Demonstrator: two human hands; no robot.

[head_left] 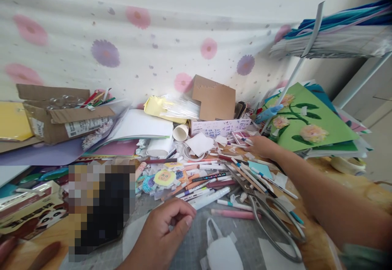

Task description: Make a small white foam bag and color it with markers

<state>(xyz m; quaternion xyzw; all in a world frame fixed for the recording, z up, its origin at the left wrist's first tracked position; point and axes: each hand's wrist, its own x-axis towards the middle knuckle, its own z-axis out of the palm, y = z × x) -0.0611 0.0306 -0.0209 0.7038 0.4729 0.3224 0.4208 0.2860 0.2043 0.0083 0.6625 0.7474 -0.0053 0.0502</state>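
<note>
- Flowered white cloth (171, 49) hanging along the back, and below it a crowded wooden surface (318, 225) with a grey cutting mat (197, 237) at the near side.
- Out to the far clutter, the right hand (260, 146), fingertips down at a small flat pink-and-white packet (239, 136), just in front of a pale lilac box (199, 130) covered in handwriting. Cannot tell from here whether pinching, pressing or merely touching.
- Closer in, the left hand (171, 225), loosely curled over the mat, thumb apart from the fingers, with no visible load. Right beside the end of a fat whitish marker (212, 198); too close to tell touching from apart.
- Now for the packet: probably light, likely thin card, perhaps slick on its face. Best taken by two opposite edges, thumb against finger, with no squeeze across the middle.
- On to the marker: likely light, rigid and smooth, apt to roll. Best pinched around the mid-barrel.
- And between both hands, a loose heap of pens (211, 176), likely to slide at a nudge, with big metal scissors (254, 196) lying among them. Probably the heaviest piece around; better held by the handle loops, clear of the blades.
- Down front, a white paper cut-out (225, 253) with a thin loop: likely flimsy, safer gripped by the body.
</note>
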